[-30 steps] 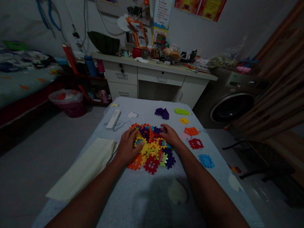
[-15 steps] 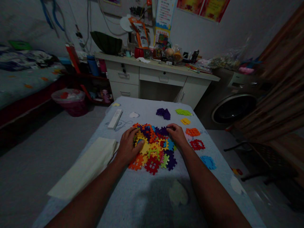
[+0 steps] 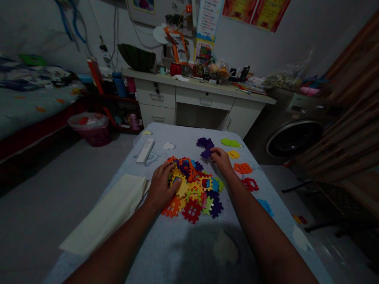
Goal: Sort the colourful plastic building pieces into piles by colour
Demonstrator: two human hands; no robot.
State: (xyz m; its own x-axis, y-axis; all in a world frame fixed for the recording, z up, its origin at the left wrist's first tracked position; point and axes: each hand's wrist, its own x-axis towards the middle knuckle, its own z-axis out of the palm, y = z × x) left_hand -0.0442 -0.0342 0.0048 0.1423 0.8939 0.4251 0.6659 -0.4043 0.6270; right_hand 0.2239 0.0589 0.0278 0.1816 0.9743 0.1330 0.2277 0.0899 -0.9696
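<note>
A heap of colourful notched plastic building tiles [image 3: 192,189] lies mid-table. Over its left side rests my left hand [image 3: 162,182], fingers spread on the yellow tiles. My right hand [image 3: 220,158] pinches a purple tile [image 3: 206,153] just beyond the heap, close against a group of purple tiles [image 3: 204,142]; whether they touch I cannot tell. Along the right side lie separate groups: green tiles [image 3: 231,142], yellow tiles [image 3: 233,154], orange tiles [image 3: 243,168], red tiles [image 3: 250,184] and blue tiles [image 3: 265,207], the last partly hidden by my right forearm.
A long white box [image 3: 145,151] and a folded pale cloth [image 3: 108,215] lie on the left of the cloth-covered table [image 3: 166,252]. Beyond stand a cluttered desk [image 3: 204,100], a washing machine [image 3: 291,130] and a pink bin [image 3: 91,130]. A chair [image 3: 331,201] is at the right.
My right hand has carried a purple tile from the heap away from me, to the purple group. My left hand stays on the heap. The view has shifted slightly.
</note>
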